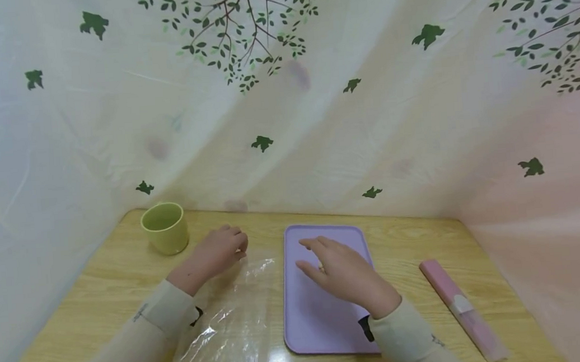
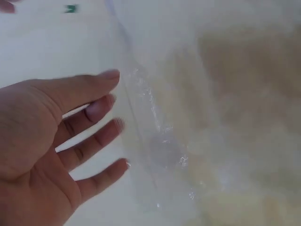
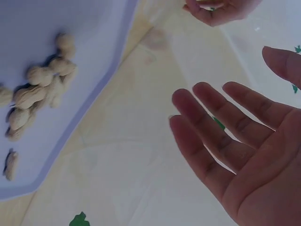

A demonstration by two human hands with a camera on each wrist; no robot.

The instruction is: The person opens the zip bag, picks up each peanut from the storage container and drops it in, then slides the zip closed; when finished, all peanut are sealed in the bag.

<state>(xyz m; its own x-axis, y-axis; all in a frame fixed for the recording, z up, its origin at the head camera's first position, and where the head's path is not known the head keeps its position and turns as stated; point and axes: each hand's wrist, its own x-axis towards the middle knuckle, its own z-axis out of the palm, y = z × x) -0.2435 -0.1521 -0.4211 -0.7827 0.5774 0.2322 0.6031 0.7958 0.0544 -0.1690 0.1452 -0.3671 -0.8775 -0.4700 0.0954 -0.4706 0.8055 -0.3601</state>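
Note:
A clear plastic bag [image 1: 229, 320] lies on the table, its surface wrinkled and shiny. My left hand [image 1: 219, 250] is over its far end; in the left wrist view the fingers are loosely bent beside the clear plastic [image 2: 157, 127], with no grip on it visible. The right hand [image 1: 344, 272] hovers above a purple tray [image 1: 305, 326], fingers spread and nothing in the palm [image 3: 268, 160]. Several unshelled peanuts [image 3: 30, 96] lie in a cluster on the tray, with one apart. In the head view the right hand hides most of them.
A green cup [image 1: 166, 234] stands at the back left of the wooden table. To the right of the tray lies a long pink package [image 1: 460, 306] with a pale band. A leaf-patterned curtain [image 1: 308, 146] hangs around the table's far side.

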